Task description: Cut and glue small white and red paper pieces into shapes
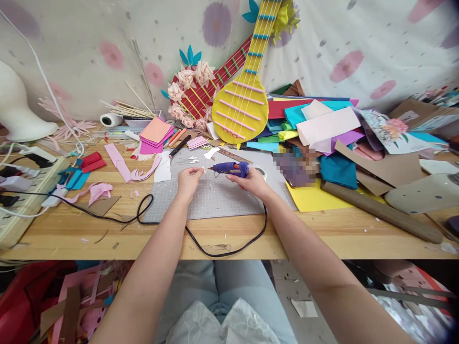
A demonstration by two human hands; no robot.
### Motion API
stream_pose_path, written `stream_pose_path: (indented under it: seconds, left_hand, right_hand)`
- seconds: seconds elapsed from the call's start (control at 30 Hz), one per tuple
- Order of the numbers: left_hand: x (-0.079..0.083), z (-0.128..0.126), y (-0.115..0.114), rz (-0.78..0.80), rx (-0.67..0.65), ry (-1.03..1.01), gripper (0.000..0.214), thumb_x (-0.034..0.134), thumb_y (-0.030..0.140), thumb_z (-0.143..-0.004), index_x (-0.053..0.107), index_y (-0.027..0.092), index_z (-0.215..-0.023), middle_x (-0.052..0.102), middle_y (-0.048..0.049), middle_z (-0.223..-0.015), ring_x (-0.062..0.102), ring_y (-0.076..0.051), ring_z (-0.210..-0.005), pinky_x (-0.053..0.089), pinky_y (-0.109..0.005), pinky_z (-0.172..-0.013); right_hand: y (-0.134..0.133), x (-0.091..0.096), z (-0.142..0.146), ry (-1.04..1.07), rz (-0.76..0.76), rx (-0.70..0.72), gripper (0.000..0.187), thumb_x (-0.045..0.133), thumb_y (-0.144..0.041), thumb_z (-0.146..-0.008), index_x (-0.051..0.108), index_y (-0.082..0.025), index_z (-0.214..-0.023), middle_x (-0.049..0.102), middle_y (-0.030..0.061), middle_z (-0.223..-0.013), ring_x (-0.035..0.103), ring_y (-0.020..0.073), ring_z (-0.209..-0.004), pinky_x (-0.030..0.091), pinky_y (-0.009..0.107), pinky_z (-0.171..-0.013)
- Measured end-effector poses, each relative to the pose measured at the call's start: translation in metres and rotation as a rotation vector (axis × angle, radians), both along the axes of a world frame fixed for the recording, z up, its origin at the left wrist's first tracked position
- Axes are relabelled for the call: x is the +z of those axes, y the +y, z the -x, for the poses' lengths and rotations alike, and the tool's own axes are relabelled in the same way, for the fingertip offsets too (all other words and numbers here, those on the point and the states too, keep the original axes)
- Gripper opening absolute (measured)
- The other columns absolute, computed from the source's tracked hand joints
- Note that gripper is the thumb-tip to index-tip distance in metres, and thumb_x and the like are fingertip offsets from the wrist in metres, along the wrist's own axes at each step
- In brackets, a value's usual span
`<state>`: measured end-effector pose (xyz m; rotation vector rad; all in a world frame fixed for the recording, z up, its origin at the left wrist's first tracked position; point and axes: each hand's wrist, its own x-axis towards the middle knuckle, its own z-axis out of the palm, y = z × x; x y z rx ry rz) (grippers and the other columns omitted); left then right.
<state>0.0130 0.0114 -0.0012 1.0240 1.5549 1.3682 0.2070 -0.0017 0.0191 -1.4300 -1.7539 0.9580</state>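
My right hand (251, 181) is wrapped round the handle of a blue hot glue gun (229, 168). The gun lies level, its nozzle pointing left. Close to the nozzle tip, my left hand (189, 183) pinches a small white piece (203, 169), too small to name. Both hands are over a grey cutting mat (229, 203). Several short white pieces (193, 159) lie on the mat just behind my left hand. From the gun a black cord (229, 254) loops over the table's front edge and off to the left.
A yellow paper lute (240, 110) and a red one with pale flowers (195, 98) lean at the back. Coloured sheets (330, 124) pile up on the right beside a brown stick (380, 210). A power strip (34, 196) stands at left, pink sticky notes (154, 136) further in.
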Motion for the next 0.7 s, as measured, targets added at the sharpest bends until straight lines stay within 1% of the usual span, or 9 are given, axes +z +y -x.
stream_pose_path:
  seconds: [0.17, 0.27, 0.47, 0.6, 0.7]
  left_hand:
    - [-0.0009, 0.0008, 0.0008, 0.001, -0.004, 0.026, 0.019, 0.066, 0.033, -0.059, 0.064, 0.014, -0.061, 0.048, 0.0031, -0.047, 0.037, -0.007, -0.047, 0.026, -0.021, -0.048]
    - [-0.0026, 0.0013, 0.0014, 0.0, -0.005, 0.033, 0.02, 0.066, 0.034, -0.058, 0.064, 0.014, -0.061, 0.048, 0.0033, -0.047, 0.036, -0.007, -0.047, 0.026, -0.021, -0.049]
    - [-0.0033, 0.0012, 0.0017, -0.004, -0.017, 0.016, 0.02, 0.066, 0.033, -0.058, 0.064, 0.014, -0.062, 0.05, 0.0033, -0.048, 0.034, -0.006, -0.046, 0.025, -0.021, -0.049]
    - [-0.0032, 0.0014, 0.0015, 0.001, -0.024, 0.02, 0.021, 0.066, 0.034, -0.058, 0.064, 0.013, -0.062, 0.046, 0.0046, -0.045, 0.031, -0.005, -0.044, 0.023, -0.021, -0.048]
    - [-0.0039, 0.0017, 0.0018, -0.005, -0.028, 0.024, 0.022, 0.067, 0.035, -0.057, 0.064, 0.014, -0.062, 0.047, 0.0043, -0.046, 0.031, -0.006, -0.045, 0.024, -0.021, -0.048]
  right_hand:
    - [0.0015, -0.0046, 0.0023, -0.043, -0.083, 0.033, 0.045, 0.059, -0.056, -0.066, 0.068, -0.019, -0.088, 0.063, 0.0012, -0.065, 0.056, 0.014, -0.061, 0.042, 0.024, -0.057]
    - [0.0015, -0.0052, 0.0027, -0.058, -0.102, 0.048, 0.044, 0.059, -0.054, -0.068, 0.067, -0.02, -0.095, 0.065, 0.0012, -0.073, 0.058, 0.0158, -0.068, 0.044, 0.026, -0.063]
    - [0.002, -0.0041, 0.0013, -0.103, -0.112, 0.064, 0.044, 0.058, -0.053, -0.07, 0.066, -0.019, -0.098, 0.066, 0.0022, -0.073, 0.059, 0.0171, -0.07, 0.045, 0.027, -0.067]
    - [0.0026, -0.0047, 0.0014, -0.119, -0.119, 0.053, 0.043, 0.059, -0.053, -0.07, 0.067, -0.02, -0.096, 0.066, 0.0028, -0.072, 0.059, 0.0175, -0.07, 0.046, 0.029, -0.067]
    - [0.0022, -0.0044, 0.0017, -0.121, -0.121, 0.05, 0.041, 0.059, -0.053, -0.069, 0.067, -0.021, -0.095, 0.067, 0.0031, -0.073, 0.06, 0.0186, -0.072, 0.046, 0.03, -0.069]
